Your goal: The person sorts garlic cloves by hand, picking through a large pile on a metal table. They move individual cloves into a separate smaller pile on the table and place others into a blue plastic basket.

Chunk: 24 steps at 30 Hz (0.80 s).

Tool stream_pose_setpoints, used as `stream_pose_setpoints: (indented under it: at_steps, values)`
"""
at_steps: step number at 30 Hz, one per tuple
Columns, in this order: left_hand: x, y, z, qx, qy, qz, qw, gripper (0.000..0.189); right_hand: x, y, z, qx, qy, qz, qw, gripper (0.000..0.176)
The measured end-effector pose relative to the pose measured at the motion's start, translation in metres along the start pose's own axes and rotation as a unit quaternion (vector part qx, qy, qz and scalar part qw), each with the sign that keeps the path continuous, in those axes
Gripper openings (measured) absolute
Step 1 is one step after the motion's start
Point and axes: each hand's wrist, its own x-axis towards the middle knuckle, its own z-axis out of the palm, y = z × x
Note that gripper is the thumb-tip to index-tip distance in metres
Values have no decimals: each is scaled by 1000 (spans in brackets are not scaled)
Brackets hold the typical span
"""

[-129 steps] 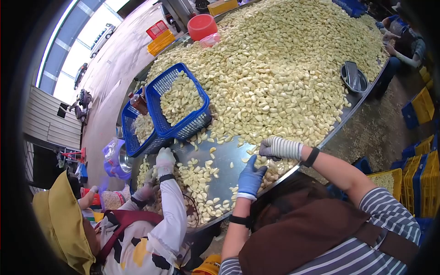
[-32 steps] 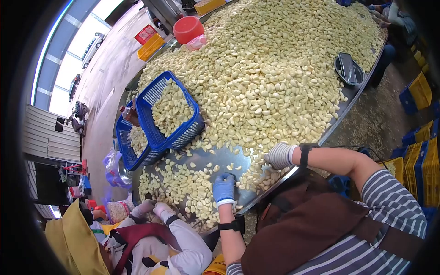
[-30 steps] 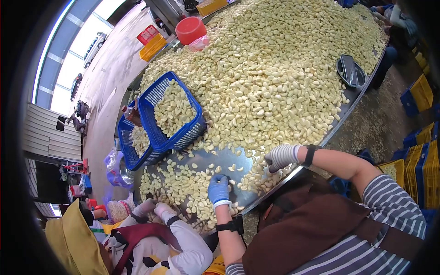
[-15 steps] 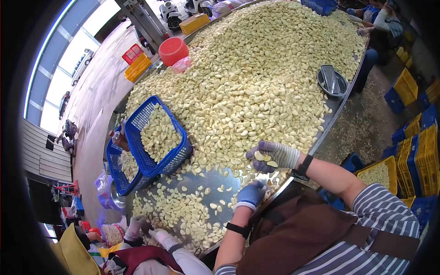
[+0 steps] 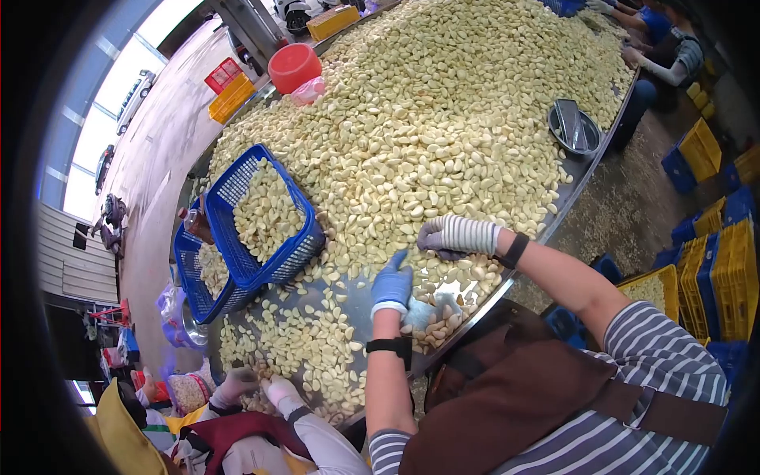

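My left hand (image 5: 393, 286), in a blue glove, is over the near edge of a big heap of peeled garlic cloves (image 5: 443, 150). Its fingers are stretched out towards the cloves, with nothing visible in them. Beside it on the right, my right hand (image 5: 455, 236) wears a striped white glove with purple-grey fingers. Those fingers curl down onto the heap, and whatever they hold is hidden. Between my hands and the metal table's edge (image 5: 483, 310) lies a small group of browner cloves (image 5: 439, 331).
Two blue baskets (image 5: 309, 247) holding cloves stand at the left. A metal bowl (image 5: 582, 142) with a flat grey object is near the right edge. Left of me, a co-worker's gloved hands (image 5: 277, 392) handle cloves. Yellow crates (image 5: 732, 269) are stacked at right.
My right hand has turned from showing cloves on its fingers to curling palm-down on the heap. My left hand has moved from the table edge up and left to the heap.
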Motion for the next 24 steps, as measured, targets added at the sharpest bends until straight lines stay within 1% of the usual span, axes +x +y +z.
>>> stream_pose_setpoints:
  at_steps: [1,2,3,4,5,6,7,8,9,10,12,13,14,16,17,18,19,20,21,23,24]
  values:
    - [-2,-17,-10,-8,43,-21,999,49,-4,-3,0,4,7,-2,1000,20]
    - [1,-48,-18,-8,51,-50,997,52,-10,-2,-2,5,11,0,1000,20]
    - [0,-83,-23,-1,84,-43,996,59,-16,1,-2,-193,19,-39,980,21]
    - [-10,-103,-31,-53,98,-48,993,63,-20,1,1,-382,26,-77,920,23]
    - [-27,-103,-44,-14,76,-108,991,63,-26,1,12,-478,-37,-59,876,26]
    - [-42,-102,-48,-9,74,-111,991,63,-28,10,25,-576,-87,-73,810,22]
    - [-53,-97,-49,-37,106,-89,990,60,-25,32,33,-629,-132,-133,755,18]
    - [-62,-92,-47,-64,137,-67,986,57,-28,43,40,-644,-144,-185,728,17]
    - [-66,-85,-41,-104,159,-37,981,45,-25,54,45,-653,-163,-201,712,17]
    - [-66,-73,-39,-103,162,-36,981,45,-19,63,48,-662,-181,-219,693,17]
    - [-65,-40,-34,-37,72,-70,994,36,-8,73,48,-659,-181,-219,696,15]
    - [-69,-17,-20,39,30,4,999,37,-7,76,50,-654,-185,-216,701,14]
    - [-70,4,-7,110,-4,75,991,37,-8,70,52,-658,-190,-221,694,14]
    - [-71,25,9,191,-74,119,972,32,-16,54,53,-653,-165,-176,718,13]
    - [-67,25,16,187,-69,115,973,32,-13,55,53,-670,-183,-167,700,14]
    - [-61,22,26,243,-102,118,957,27,-15,58,52,-672,-187,-169,696,14]
    - [-58,24,30,298,-135,122,937,23,-19,55,51,-672,-162,-177,700,14]
    - [-57,24,34,298,-134,120,938,23,-22,56,51,-670,-135,-186,706,14]
    - [-57,22,38,306,-125,126,935,20,-15,74,51,-672,-121,-215,698,14]
    - [-60,24,43,319,-116,134,931,18,-15,75,51,-667,-126,-222,700,14]
    - [-63,25,46,320,-94,101,937,18,-14,75,51,-664,-131,-227,700,14]
